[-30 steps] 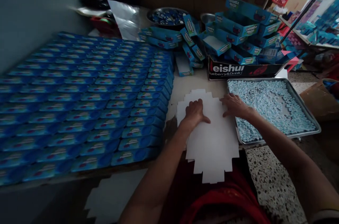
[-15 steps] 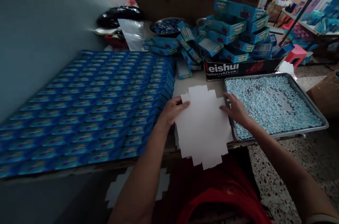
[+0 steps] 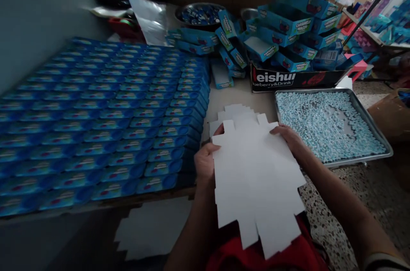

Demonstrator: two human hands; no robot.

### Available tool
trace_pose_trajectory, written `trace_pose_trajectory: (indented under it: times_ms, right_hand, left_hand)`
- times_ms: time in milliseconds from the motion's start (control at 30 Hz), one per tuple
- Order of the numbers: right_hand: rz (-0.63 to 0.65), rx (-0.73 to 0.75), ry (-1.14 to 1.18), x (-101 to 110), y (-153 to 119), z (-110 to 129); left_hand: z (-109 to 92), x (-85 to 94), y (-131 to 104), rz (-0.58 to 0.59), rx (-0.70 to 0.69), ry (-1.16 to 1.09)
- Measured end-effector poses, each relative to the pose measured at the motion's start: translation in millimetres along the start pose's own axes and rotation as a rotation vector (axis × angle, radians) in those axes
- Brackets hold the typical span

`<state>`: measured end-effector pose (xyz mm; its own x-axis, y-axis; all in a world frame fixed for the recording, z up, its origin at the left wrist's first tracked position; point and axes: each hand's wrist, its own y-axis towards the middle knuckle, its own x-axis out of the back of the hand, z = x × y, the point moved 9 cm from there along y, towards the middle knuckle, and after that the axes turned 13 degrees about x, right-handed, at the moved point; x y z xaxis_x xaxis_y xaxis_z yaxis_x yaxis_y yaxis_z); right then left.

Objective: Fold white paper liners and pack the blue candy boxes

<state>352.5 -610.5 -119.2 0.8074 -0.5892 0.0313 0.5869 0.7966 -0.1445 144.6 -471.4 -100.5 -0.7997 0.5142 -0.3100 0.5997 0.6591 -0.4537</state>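
A white die-cut cardboard sheet [image 3: 256, 168] with notched edges is held up between both hands, its near end over my lap. My left hand [image 3: 208, 157] grips its left edge, thumb on top and fingers underneath. At the upper right edge my right hand [image 3: 290, 138] pinches the same sheet. Beyond it, more white cut sheets [image 3: 233, 110] lie on the table [image 3: 221, 99], partly covered by the held one.
Rows of blue packages [image 3: 121, 113] fill the table's left side. A metal tray [image 3: 389, 150] of light-blue candies stands right. Behind are piled blue boxes [image 3: 288, 23], a black printed carton [image 3: 294, 81] and a candy bowl [image 3: 200, 14]. White sheets [image 3: 153, 228] lie below the table edge.
The white sheet has been lifted nearer to me, uncovering other sheets on the table. My right hand has closed on its edge, and the camera view has shifted.
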Motion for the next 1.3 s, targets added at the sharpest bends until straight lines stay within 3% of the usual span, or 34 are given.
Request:
trace_pose_trajectory:
  times_ms: [100, 200, 333, 467, 567, 667, 767, 967, 1100, 1300]
  right_hand:
    - [-0.090, 0.044, 0.095, -7, 1, 1]
    - [-0.005, 0.160, -0.019, -18, 4, 13]
    - [0.214, 0.234, -0.318, -32, -1, 23]
    - [0.315, 0.388, -0.709, -39, -4, 36]
    - [0.382, 0.408, -0.993, -43, -6, 28]
    - [0.430, 0.377, -1.069, -47, -13, 13]
    - [0.413, 0.403, -1.054, -53, -22, 12]
    - [0.349, 0.378, -1.135, -58, -24, 17]
    - [0.345, 0.334, -1.146, -57, -19, 6]
    - [0.178, 0.373, -1.041, -52, -16, 2]
  left_hand:
    - [8, 6.6, 20, -0.034, 0.107, -0.053]
    - [12, 6.3, 34, 0.004, 0.155, -0.018]
    - [25, 1.4, 32, 0.082, 0.170, 0.036]
    - [37, 0.9, 23, 0.074, 0.134, 0.064]
    - [42, -4.1, 19, 0.099, 0.115, 0.082]
    - [47, -9.8, 19, 0.129, 0.111, 0.233]
    - [47, -5.1, 28, 0.074, 0.067, 0.312]
    - [47, 7.5, 47, -0.091, -0.055, 0.234]
    - [45, 3.4, 40, -0.133, -0.140, 0.236]
    - [38, -11.6, 26, -0.164, -0.146, 0.290]
